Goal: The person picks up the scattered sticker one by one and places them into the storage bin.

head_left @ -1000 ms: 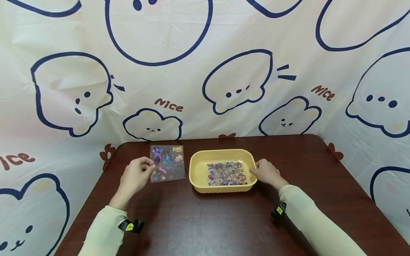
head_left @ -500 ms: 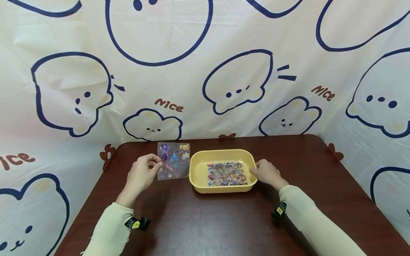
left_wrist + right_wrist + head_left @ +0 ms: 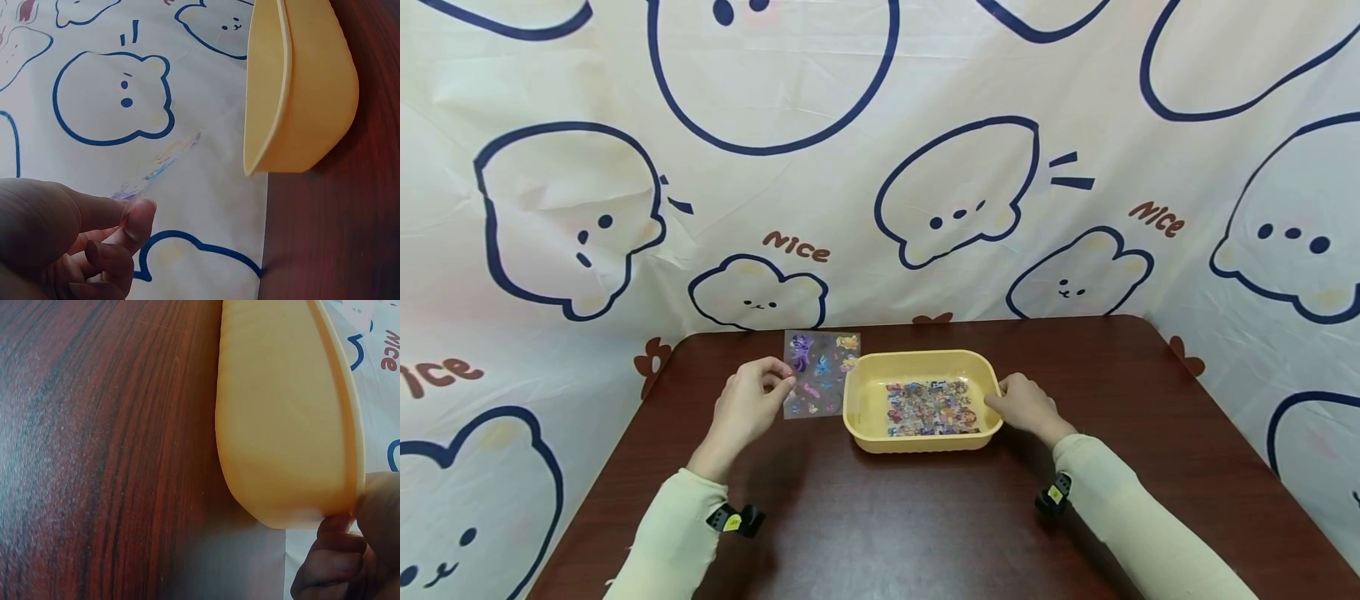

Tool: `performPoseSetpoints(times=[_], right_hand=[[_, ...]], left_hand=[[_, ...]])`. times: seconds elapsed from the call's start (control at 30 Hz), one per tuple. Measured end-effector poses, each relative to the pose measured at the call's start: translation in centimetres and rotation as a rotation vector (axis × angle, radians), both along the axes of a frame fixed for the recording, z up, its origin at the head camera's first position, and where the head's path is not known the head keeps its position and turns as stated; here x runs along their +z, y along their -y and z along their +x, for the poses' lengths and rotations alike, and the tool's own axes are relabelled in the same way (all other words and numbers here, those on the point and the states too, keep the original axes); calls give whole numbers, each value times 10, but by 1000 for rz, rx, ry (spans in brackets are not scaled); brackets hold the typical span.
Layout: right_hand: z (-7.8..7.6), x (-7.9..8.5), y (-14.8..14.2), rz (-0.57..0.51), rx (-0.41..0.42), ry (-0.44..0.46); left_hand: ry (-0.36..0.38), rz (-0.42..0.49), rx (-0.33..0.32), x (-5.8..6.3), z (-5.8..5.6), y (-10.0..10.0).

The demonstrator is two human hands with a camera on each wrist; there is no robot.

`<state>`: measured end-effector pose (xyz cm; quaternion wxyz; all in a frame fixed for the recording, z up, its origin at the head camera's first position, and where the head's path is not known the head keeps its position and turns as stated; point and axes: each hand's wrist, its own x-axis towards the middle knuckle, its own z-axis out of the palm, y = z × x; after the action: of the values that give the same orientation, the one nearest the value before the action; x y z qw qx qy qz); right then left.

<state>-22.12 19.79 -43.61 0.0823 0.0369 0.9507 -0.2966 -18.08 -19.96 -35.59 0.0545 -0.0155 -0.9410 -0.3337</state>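
A clear sticker sheet (image 3: 822,375) with purple, blue, pink and yellow figures hangs from my left hand (image 3: 747,408). Thumb and forefinger pinch its left edge, and the left wrist view shows the sheet (image 3: 164,167) nearly edge-on. Just right of it stands a yellow plastic basin (image 3: 925,443). The sheet's right edge meets the basin's left end in the head view; whether they touch I cannot tell. My right hand (image 3: 1028,407) grips the basin's right rim, thumb on one side and fingers below. Inside the basin lie colourful stickers (image 3: 932,408).
The basin stands on a dark red-brown wooden table (image 3: 880,517). Behind it and at both sides hangs a pale cloth (image 3: 850,208) printed with blue-outlined cartoon figures. Each sleeve carries a black wrist device, one on the left wrist (image 3: 735,520) and one on the right wrist (image 3: 1054,495).
My left hand has moved right with the sticker sheet, bringing it from a gap beside the basin up to its left end. The right hand and the basin have stayed in place.
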Motion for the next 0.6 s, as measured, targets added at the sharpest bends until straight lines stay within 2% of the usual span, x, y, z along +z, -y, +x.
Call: performPoseSetpoints(times=[0.3, 0.6], right_hand=[[-2, 0, 0, 8, -1, 0], [-1, -2, -1, 2, 2, -4]], left_hand=[[32, -9, -10, -6, -6, -15], [64, 6, -27, -17, -12, -24]])
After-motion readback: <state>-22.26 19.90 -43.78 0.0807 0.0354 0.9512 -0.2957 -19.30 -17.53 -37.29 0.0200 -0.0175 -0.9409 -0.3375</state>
